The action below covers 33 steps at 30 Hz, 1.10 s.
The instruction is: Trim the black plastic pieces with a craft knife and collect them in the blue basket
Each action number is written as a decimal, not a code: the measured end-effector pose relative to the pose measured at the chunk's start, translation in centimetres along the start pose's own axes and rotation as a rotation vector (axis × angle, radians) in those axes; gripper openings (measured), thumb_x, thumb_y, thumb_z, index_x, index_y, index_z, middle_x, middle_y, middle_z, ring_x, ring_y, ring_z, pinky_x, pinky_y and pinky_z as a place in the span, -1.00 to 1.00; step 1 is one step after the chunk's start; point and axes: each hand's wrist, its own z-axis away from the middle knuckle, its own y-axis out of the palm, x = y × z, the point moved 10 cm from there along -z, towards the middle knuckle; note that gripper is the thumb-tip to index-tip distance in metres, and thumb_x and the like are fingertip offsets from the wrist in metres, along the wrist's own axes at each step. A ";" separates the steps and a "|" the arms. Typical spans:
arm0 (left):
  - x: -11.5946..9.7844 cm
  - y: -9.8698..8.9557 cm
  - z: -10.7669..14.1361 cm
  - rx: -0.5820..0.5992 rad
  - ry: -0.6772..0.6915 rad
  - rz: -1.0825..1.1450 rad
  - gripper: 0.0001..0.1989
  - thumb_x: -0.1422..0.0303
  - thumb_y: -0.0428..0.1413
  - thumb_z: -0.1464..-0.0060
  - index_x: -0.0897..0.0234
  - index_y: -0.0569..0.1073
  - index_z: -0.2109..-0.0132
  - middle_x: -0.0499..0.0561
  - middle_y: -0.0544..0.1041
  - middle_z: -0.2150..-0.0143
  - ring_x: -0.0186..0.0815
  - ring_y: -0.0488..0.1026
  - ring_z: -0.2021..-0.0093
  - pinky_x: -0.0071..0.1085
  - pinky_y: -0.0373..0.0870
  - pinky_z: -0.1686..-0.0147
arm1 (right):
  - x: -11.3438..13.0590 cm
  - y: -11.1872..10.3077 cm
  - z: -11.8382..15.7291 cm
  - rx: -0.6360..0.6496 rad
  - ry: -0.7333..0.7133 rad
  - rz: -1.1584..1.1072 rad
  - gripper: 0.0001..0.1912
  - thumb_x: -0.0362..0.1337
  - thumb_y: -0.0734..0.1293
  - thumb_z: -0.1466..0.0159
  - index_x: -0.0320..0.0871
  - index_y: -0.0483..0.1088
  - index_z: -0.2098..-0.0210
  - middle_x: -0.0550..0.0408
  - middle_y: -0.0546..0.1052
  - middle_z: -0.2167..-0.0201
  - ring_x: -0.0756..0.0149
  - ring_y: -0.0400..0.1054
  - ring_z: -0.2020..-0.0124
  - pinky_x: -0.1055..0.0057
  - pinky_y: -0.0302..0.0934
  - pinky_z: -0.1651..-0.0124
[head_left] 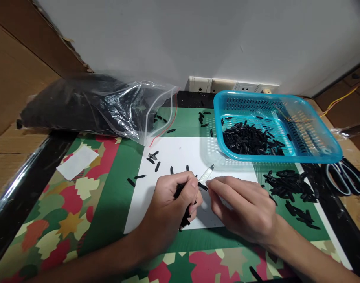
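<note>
My left hand [177, 196] is closed around a bunch of small black strips [186, 218], some of which stick out below the fingers. One more black strip [202, 186] spans the gap between both hands, its far end at the pinched fingertips of my right hand [245, 200]. Just behind that strip is a white pen-like tool [206, 173] with a dark pointed tip; whether a hand touches it is hard to see. Both hands are over a white paper sheet [135, 212], where several loose strips [157, 166] lie.
A blue plastic basket [324, 155] holding many black strips stands back right. Loose strips [289, 184] and scissors [345, 181] are at the right. A clear zip bag [97, 106] of black material lies back left, near a white paper scrap [77, 162]. Wall sockets [224, 85] are behind.
</note>
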 end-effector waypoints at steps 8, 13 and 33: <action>0.1 -0.3 0.2 -0.002 0.065 -0.079 -0.52 0.05 0.14 -0.37 0.24 0.30 0.44 -0.16 0.32 0.57 -0.51 0.20 0.59 -0.60 0.13 0.62 | 0.3 -0.1 -0.3 -0.008 -0.021 -0.077 -0.87 -0.48 0.35 -0.44 -0.25 0.50 0.04 -0.01 0.67 0.34 0.29 0.55 0.39 0.37 0.37 0.35; 0.4 1.1 0.0 0.108 -0.010 0.062 -0.38 -0.10 0.11 -0.33 0.24 0.24 0.53 -0.14 0.27 0.62 -0.52 0.15 0.66 -0.57 0.09 0.68 | 0.3 -2.6 -0.8 -0.090 -0.123 0.080 -0.82 -0.46 0.40 -0.40 -0.23 0.50 0.01 0.02 0.62 0.43 0.26 0.44 0.44 0.31 0.31 0.37; 3.9 0.4 1.2 0.092 -0.246 -0.163 -0.36 -0.34 -0.05 -0.26 0.18 0.37 0.28 -0.09 0.46 0.51 -0.34 0.34 0.54 -0.41 0.33 0.51 | -0.4 1.0 -1.0 0.372 0.134 -0.414 -0.86 -0.34 0.39 -0.50 -0.13 0.55 -0.03 0.05 0.52 0.17 0.23 0.28 0.19 0.26 0.20 0.12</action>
